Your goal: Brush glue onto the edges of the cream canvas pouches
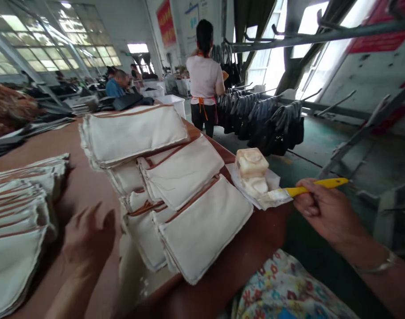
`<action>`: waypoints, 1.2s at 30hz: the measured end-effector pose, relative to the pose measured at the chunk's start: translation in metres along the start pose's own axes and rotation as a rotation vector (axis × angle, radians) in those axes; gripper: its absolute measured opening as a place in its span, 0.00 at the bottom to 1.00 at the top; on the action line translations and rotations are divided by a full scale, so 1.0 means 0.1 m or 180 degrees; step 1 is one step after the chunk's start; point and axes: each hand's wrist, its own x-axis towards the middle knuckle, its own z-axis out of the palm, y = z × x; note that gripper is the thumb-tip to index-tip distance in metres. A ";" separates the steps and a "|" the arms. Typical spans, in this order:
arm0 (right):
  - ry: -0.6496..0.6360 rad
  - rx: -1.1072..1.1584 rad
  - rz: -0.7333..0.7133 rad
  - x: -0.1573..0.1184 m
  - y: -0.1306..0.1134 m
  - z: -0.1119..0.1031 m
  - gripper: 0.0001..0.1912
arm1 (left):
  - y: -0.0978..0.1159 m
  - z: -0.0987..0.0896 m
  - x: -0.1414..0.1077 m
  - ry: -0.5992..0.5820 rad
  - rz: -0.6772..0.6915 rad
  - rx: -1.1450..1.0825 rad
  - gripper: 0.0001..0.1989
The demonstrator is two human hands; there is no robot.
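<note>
My right hand [317, 206] grips a brush by its yellow handle [304, 188]. The bristles, coated in something whitish, rest on a white sheet [272, 177] at the table's right corner. On that sheet stands a pale, caked container [251, 165] with a white, paste-like mass in front of it. My left hand [89, 237] hovers or lies over the brown tabletop, fingers apart and holding nothing. It is between stacked cream fabric pieces with brown edging [205, 228] in the middle and another row of such pieces [19, 239] at the left.
More cream pieces [136, 133] are piled at the back of the brown table [86, 181]. Beyond it a person [205, 79] stands by a rack hung with dark bags [275, 133]. Metal rack bars [348, 33] reach in from the right. Other people sit further back.
</note>
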 end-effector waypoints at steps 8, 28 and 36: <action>0.0006 -0.0215 -0.0496 0.33 -0.14 -0.42 0.10 | 2.44 0.61 -0.18 -0.1260 0.1302 -0.0133 0.15; -0.1306 -0.2566 -0.2048 0.93 0.30 -0.53 0.10 | 2.91 0.40 -0.36 -0.1104 0.0787 0.0035 0.10; -0.2073 -0.2606 -0.2920 0.56 0.30 -0.85 0.09 | 2.81 0.40 -0.64 -0.0045 0.1283 -0.0126 0.06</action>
